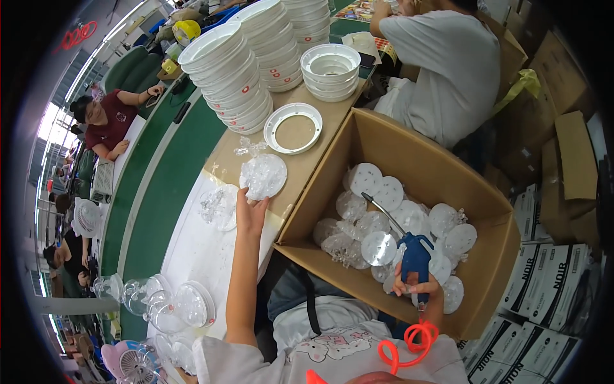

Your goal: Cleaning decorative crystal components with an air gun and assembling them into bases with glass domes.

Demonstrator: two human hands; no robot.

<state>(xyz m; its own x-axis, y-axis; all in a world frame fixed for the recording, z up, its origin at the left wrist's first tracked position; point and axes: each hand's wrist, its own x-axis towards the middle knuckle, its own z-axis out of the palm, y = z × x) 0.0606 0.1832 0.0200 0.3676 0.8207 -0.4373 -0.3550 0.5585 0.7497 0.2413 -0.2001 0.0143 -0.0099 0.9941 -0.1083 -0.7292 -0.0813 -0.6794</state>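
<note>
Low in the frame's right, a blue air gun (414, 256) is gripped by the right hand (416, 287), its nozzle angled up-left over the box (476, 192). Farther up, left of centre, a clear disc (263, 176) on the desk (192, 249) is touched by the spread left hand (251, 214).

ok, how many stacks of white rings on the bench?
3. A tall leaning stack on the left, a tall one behind it, a short one beside the box. More may continue past the top edge.
</note>
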